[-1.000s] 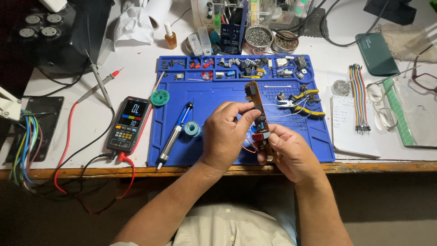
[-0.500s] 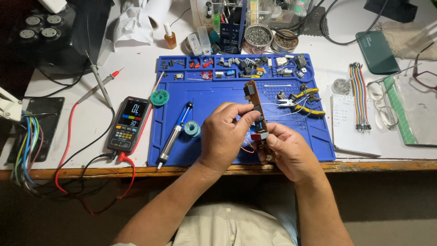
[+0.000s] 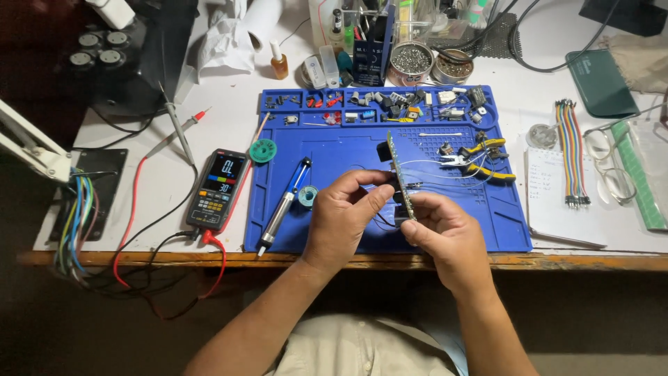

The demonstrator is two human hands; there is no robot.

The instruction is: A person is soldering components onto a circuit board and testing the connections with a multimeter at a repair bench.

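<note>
Both hands grip circuit board point(image 3: 399, 174) edge-on, ctr frame: left hand point(image 3: 344, 216) & right hand point(image 3: 445, 233) pinched shut on it, above blue mat point(image 3: 327, 150) w/ pliers point(image 3: 483, 160) near.

circuit board point(image 3: 398, 170) | narrow, green | edge-on, upright | above blue mat

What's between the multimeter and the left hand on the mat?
Head view: between the multimeter and the left hand lie a desoldering pump and a small solder spool on the blue mat.
</note>
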